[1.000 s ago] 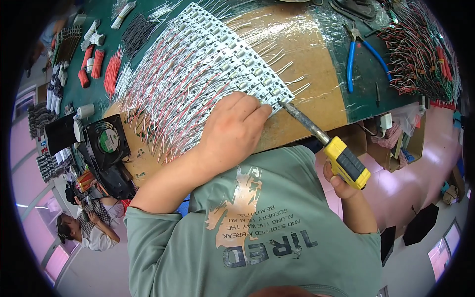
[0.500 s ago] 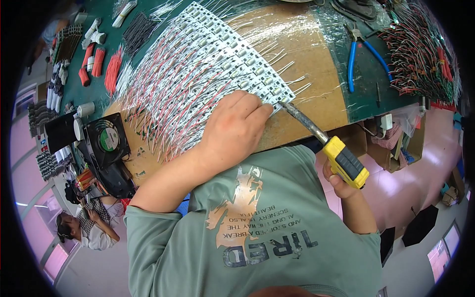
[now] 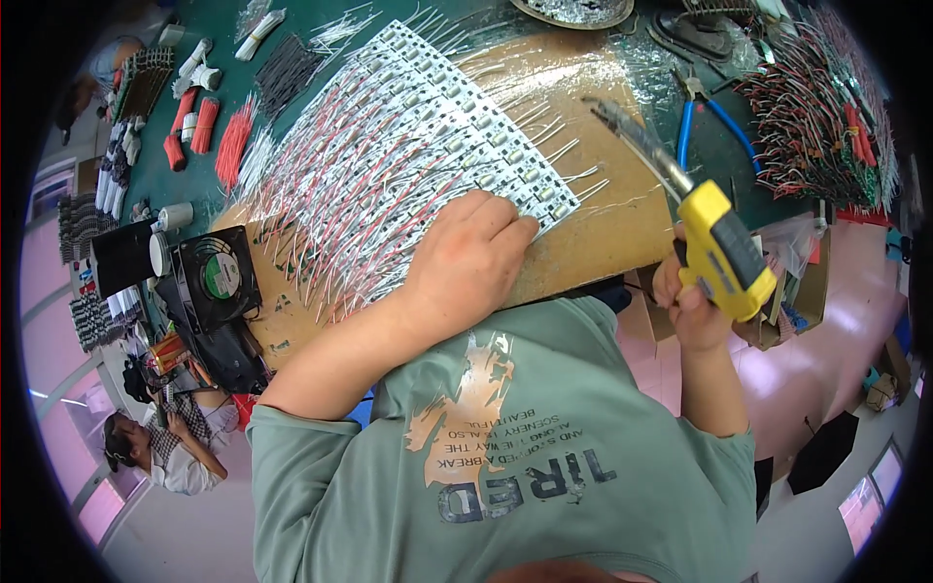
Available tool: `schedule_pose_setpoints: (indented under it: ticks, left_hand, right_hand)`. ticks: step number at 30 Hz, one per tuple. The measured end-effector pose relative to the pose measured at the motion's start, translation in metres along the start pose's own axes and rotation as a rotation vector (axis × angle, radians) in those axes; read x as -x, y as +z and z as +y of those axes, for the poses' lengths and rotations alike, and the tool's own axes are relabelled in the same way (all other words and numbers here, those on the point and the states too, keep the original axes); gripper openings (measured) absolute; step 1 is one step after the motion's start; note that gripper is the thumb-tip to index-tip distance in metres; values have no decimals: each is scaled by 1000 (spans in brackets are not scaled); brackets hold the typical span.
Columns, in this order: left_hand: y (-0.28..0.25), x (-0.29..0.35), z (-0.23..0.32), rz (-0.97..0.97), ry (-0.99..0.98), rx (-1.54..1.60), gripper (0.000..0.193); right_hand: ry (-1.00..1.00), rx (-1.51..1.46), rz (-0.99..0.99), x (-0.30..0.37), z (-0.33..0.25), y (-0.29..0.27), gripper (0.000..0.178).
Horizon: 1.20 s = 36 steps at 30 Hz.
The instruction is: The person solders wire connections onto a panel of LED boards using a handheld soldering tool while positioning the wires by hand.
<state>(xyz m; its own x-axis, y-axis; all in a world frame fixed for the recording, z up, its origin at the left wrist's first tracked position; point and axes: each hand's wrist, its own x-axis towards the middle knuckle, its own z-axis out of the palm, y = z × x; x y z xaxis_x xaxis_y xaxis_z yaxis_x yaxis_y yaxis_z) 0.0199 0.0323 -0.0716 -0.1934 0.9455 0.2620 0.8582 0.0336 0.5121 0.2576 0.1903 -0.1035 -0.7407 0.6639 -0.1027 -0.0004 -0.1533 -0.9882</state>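
My right hand [image 3: 688,301] grips a soldering gun [image 3: 727,255] with a yellow and black body. Its dark metal tip points up and left, in the air over a brown work board [image 3: 622,228]. A panel of white circuit boards [image 3: 505,154] lies on that brown surface, with many red and white wires [image 3: 335,189] spread across its left part. Over the panel's near edge rests my left hand [image 3: 471,251], its fingers curled and pressed together. Those fingertips are hidden, and whatever they pinch does not show.
Blue-handled pliers [image 3: 686,136] and a heap of red and black wires [image 3: 816,141] lie at the right. A round metal dish [image 3: 575,14] is at the far edge. Red wire bundles [image 3: 233,144] and a black fan [image 3: 216,277] are at left. Another person [image 3: 180,449] sits lower left.
The soldering gun has lifted off the panel's near right corner and moved up and right with my right hand. My left hand stays at nearly the same place; the view has shifted slightly.
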Motion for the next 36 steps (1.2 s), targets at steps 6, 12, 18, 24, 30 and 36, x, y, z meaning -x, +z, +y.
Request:
schedule_pose_setpoints:
  ticks: [6,12,18,24,30,36]
  left_hand:
    - [0,2,0,-3,0,-34,27]
    - [2,2,-1,-12,-6,-39,28]
    - [3,2,-3,-3,13,-20,29]
    - [3,2,-2,-15,4,-24,28]
    - [2,3,-1,-15,-2,-23,28]
    - [4,3,-2,-13,-2,-31,28]
  right_hand:
    - [-149,45,-221,-17,-7,-3,48]
    - [-128,255,-211,26,6,-10,35]
    - [-118,381,-288,51,13,-17,41]
    - [-163,398,-235,51,10,-9,37]
    - [-142,507,-307,57,17,-17,38]
    - [-94,468,-316,59,20,-19,39]
